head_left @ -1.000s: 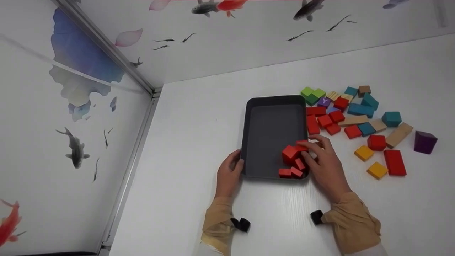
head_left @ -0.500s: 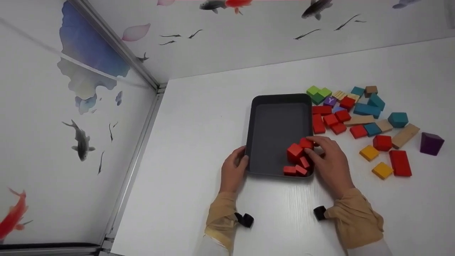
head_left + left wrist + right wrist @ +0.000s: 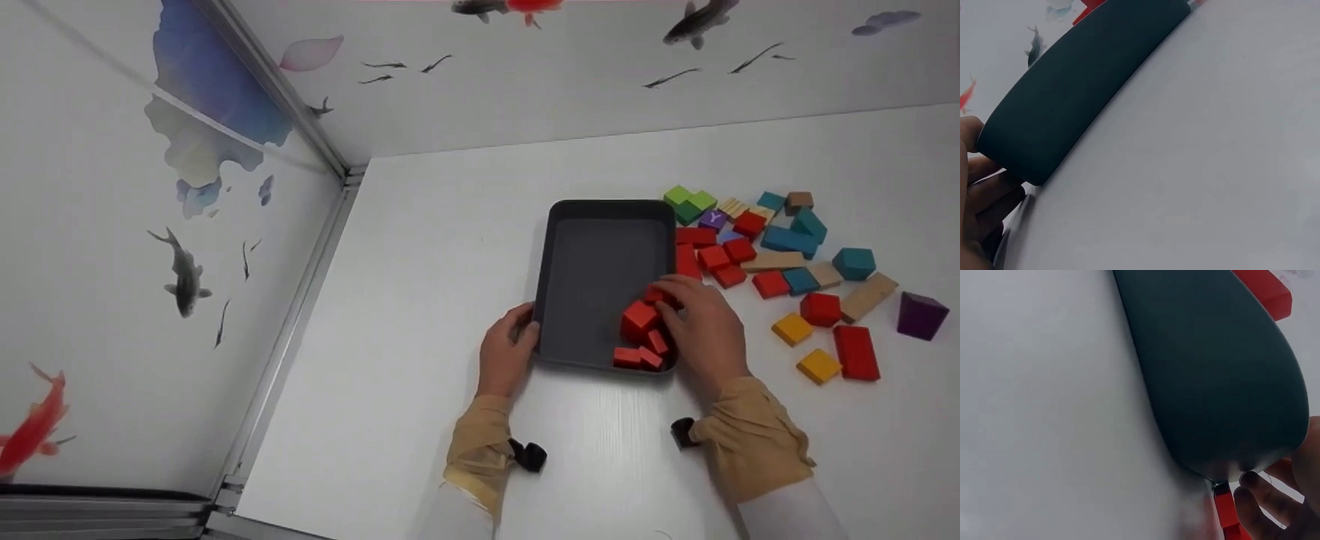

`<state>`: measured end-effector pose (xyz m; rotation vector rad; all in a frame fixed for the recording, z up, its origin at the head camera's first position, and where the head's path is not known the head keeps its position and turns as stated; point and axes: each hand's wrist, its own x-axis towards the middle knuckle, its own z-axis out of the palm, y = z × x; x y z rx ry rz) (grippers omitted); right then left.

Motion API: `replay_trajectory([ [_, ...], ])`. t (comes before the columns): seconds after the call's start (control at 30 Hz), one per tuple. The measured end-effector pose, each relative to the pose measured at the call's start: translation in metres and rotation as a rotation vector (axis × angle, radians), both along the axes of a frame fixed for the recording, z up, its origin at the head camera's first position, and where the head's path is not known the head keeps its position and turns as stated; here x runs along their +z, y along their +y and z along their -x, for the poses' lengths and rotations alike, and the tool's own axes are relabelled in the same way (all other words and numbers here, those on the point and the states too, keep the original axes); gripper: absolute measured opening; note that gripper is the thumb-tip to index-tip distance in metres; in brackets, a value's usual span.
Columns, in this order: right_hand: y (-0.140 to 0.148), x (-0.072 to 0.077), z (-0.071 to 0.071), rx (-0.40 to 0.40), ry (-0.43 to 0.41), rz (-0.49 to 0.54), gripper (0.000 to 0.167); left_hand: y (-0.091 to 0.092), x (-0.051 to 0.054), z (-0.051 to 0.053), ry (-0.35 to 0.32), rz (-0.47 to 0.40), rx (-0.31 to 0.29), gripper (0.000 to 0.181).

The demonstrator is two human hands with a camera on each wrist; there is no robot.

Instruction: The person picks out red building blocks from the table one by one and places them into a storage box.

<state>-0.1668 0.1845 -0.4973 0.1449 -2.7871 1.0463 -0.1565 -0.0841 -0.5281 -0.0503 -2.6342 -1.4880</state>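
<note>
A dark grey rectangular tray [image 3: 592,277] lies on the white table, with several red blocks gathered in its near right corner. My left hand [image 3: 507,349] holds the tray's left side, thumb at the rim. In the left wrist view its fingers [image 3: 996,194] touch the outer wall near a corner. My right hand [image 3: 709,330] reaches over the right rim and pinches a red block [image 3: 655,293] beside a larger red cube [image 3: 640,320]. The fingers partly cover that block. In the right wrist view, other fingers [image 3: 1266,498] sit outside the tray wall.
Loose wooden blocks spread right of the tray: red ones [image 3: 714,258], green [image 3: 679,196], teal [image 3: 789,240], yellow [image 3: 819,366], plain wood [image 3: 868,297] and a purple one [image 3: 922,316]. Some red blocks lie against its right wall. Panels printed with fish border the table at back and left.
The head view has shifted, so everything sits further right in it. My right fingers have closed in over the upper red block in the tray. The left hand keeps its place on the tray.
</note>
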Motion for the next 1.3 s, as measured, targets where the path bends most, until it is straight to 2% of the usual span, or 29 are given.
replay_trajectory([
  [0.43, 0.005, 0.009, 0.010, 0.132, -0.100, -0.136, 0.033, 0.000, 0.001, 0.000, -0.004, -0.005, 0.010, 0.032],
  [0.63, 0.005, 0.012, 0.015, 0.134, -0.143, -0.154, 0.028, 0.000, 0.002, 0.000, 0.002, -0.003, -0.011, 0.033],
  [0.87, 0.003, 0.013, 0.016, 0.141, -0.173, -0.170, 0.026, -0.001, 0.001, 0.001, -0.005, -0.011, -0.001, 0.032],
  [1.07, 0.004, 0.009, 0.012, 0.152, -0.202, -0.122, 0.027, -0.001, 0.000, 0.001, -0.026, -0.018, 0.002, 0.032],
  [1.3, 0.005, 0.009, 0.000, 0.169, -0.236, -0.027, 0.034, -0.001, 0.001, 0.001, -0.017, -0.037, -0.009, 0.031],
])
